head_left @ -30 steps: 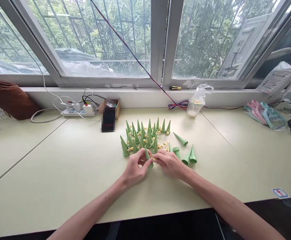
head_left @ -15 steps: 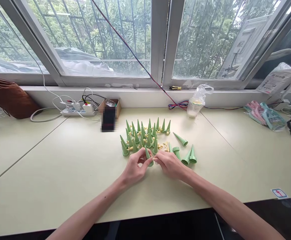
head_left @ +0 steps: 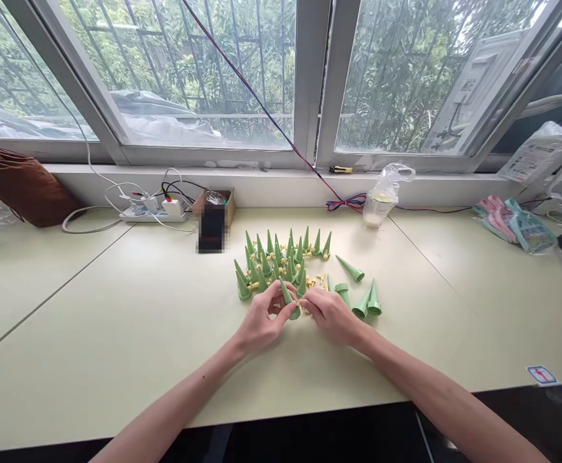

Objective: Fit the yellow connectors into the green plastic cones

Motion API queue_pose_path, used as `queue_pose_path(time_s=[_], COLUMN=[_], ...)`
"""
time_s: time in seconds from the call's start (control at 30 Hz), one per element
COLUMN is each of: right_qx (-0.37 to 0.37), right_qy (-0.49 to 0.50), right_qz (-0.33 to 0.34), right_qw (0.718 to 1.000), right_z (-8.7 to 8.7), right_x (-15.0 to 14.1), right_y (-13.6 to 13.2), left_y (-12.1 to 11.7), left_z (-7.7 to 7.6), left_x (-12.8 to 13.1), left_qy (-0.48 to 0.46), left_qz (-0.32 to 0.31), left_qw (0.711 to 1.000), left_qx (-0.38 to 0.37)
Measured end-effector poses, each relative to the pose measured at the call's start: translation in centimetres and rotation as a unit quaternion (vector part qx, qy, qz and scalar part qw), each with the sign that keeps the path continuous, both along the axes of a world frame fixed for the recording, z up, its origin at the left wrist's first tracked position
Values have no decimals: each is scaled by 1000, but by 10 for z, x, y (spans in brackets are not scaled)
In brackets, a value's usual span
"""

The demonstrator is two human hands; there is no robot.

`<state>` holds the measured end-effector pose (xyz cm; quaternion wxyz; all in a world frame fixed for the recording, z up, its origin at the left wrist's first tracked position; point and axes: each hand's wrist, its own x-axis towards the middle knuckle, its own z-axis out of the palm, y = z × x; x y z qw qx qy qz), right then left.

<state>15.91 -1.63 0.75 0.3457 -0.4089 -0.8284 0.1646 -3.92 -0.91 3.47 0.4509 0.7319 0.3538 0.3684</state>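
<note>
My left hand (head_left: 264, 321) is closed around a green plastic watering spike (head_left: 285, 292), whose tip points up and slightly left. Beside it my right hand (head_left: 332, 315) is closed, its fingertips pinching a small yellow valve (head_left: 299, 301) against the spike's side; the fingers hide most of this valve. Just beyond both hands, several green spikes (head_left: 265, 265) stand upright in a cluster, many with yellow valves on their sides. Loose yellow valves (head_left: 311, 283) lie near my right fingers. More green spikes (head_left: 374, 299) are to the right of my right hand, some lying on their sides.
At the back stand a small cardboard box (head_left: 230, 209), a power strip (head_left: 155, 215) with cables and a plastic cup in a bag (head_left: 380, 202). A brown pouch (head_left: 20, 186) lies far left. Bagged pink and teal items (head_left: 515, 222) are on the right of the table (head_left: 117, 334).
The view has shifted slightly. Both hands stay together at the same spike; my right fingertips have shifted a little at its side.
</note>
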Motion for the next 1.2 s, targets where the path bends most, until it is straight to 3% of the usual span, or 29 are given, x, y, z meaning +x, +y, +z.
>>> queue_pose_path(time_s=[0.37, 1.2], right_qx=[-2, 122], right_qy=[29, -3], right_qz=[8, 27], right_qw=[1000, 992], right_z=[4, -5], right_x=[0, 2], right_y=[-4, 2], left_y=[6, 7], left_z=[-6, -4], left_x=[-3, -4], left_qy=[-57, -66], left_qz=[27, 10], left_qw=[995, 990], left_qx=[-76, -124])
